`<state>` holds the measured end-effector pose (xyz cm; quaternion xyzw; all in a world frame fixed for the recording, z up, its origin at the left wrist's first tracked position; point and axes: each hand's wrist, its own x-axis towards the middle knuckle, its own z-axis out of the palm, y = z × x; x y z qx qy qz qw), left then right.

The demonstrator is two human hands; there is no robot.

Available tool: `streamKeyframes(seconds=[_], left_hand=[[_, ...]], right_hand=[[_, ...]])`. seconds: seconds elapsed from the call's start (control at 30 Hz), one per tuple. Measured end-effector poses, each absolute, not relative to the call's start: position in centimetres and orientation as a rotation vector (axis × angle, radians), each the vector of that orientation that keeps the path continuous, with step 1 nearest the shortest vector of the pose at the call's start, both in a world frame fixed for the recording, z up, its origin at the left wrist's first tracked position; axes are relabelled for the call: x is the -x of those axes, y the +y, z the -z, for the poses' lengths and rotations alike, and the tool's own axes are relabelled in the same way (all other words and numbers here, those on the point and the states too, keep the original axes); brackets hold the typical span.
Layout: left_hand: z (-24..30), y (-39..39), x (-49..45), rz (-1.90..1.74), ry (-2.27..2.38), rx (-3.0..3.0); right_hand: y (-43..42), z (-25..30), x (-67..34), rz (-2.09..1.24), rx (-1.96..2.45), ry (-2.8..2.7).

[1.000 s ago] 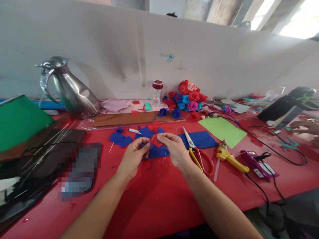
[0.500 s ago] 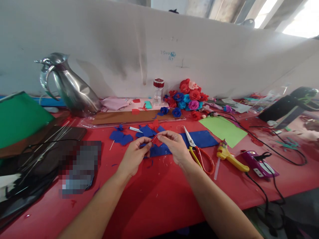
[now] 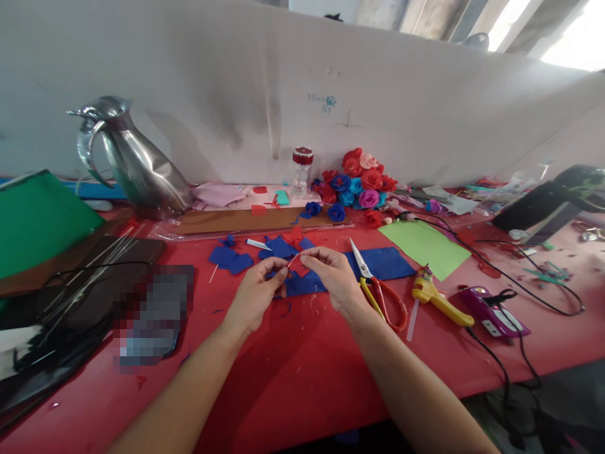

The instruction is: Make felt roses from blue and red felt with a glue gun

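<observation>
My left hand is closed in a pinch around one end of a thin, pale stick. Thumb and fingers of my right hand pinch at the stick's other end. Its ends are hidden by the fingertips. Beneath both hands lie a blue strip and red pieces. Cut blue pieces and a white marker are just beyond the left hand. Scissors with red and yellow handles rest beside my right wrist, partly on more blue material.
At right are a yellow glue gun, a purple power strip, cords and a green sheet. Paper roses, a glass jar and a steel jug stand along the wall. A pixelated flat object lies left.
The view has shifted very slightly. Both hands keep their pinch in nearly the same place, and the stick between them shows a little paler.
</observation>
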<state>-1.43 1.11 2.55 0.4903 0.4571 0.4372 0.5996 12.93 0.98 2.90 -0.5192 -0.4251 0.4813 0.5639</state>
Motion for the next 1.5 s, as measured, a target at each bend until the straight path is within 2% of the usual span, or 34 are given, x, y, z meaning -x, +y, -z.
streamKeyframes(seconds=[1.5], left_hand=[[-2.9,0.8,1.6,-1.007,1.093,-1.174]], right_hand=[[0.8,-3.2,-13.2,-1.112,1.212,-1.020]])
